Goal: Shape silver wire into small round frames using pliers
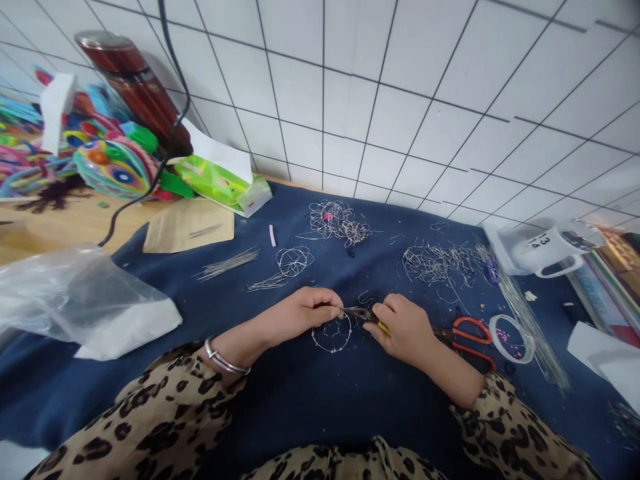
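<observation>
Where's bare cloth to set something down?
Mostly bare: the dark blue cloth between the beaded wire ring and the leopard-print clothing; also left, between the clear plastic bag and straight silver wires. Crowded: right, around orange-handled scissors and the round white bead tub.

Along the near side of the cloth-covered tabletop (pixel 290 403), open room ran below the wire ring (pixel 333 351). Beyond the left hand (pixel 310 310), straight wires (pixel 229 263) and a wire tangle (pixel 356 232) obstructed passage; orange-handled scissors (pixel 471 351) and a bead container (pixel 531 348) crowded the right forearm (pixel 453 373); the tiled wall (pixel 350 100) closed the far side.
</observation>
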`<state>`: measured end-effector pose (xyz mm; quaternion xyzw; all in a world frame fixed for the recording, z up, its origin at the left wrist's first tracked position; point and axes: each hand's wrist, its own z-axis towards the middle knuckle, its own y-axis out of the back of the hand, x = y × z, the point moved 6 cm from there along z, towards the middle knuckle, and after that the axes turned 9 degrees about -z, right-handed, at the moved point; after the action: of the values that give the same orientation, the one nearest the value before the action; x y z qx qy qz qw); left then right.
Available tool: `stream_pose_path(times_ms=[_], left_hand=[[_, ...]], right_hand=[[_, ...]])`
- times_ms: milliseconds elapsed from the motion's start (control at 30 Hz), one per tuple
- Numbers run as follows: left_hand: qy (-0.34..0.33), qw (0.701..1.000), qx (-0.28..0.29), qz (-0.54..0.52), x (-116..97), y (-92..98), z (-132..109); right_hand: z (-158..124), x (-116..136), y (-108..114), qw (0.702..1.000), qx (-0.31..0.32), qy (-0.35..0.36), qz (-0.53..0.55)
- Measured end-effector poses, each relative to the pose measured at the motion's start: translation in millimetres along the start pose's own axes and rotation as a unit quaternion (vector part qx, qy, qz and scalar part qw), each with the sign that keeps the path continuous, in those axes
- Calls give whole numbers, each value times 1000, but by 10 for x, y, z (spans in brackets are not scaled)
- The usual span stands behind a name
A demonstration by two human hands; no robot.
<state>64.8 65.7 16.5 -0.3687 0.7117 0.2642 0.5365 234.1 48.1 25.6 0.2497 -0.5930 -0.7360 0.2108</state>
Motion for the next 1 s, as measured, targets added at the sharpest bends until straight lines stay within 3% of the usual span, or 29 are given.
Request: stream_pose_path(times_ms=[200,533,1000], left_hand=[[-12,1000,-11,13,-9,28,1],[-60,996,-24,66,-90,46,-18],[-113,983,23,141,-248,4,-57]], right_hand=[[7,7,6,1000,2,-27,13],[7,-2,21,1000,-10,-9,16],[-3,-2,47,999,-36,19,29]])
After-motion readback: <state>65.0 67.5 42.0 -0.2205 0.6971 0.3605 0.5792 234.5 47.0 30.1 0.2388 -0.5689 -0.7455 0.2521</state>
